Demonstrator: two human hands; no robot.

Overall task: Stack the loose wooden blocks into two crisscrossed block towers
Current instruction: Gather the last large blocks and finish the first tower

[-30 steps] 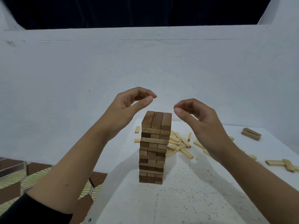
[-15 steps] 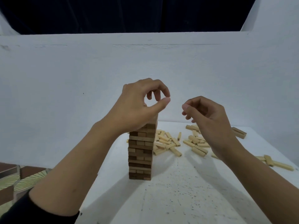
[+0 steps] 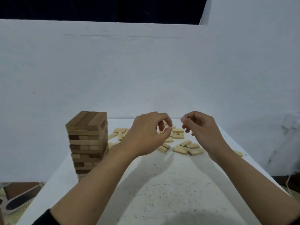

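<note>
Near table [image 3: 162, 184] lies open; the tower [image 3: 87, 140] stands at its left, loose blocks [image 3: 188, 149] scattered beyond.

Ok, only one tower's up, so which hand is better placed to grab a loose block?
Probably right: the right hand hovers beside the near loose blocks, while the left hand is closer to the tower.
</note>
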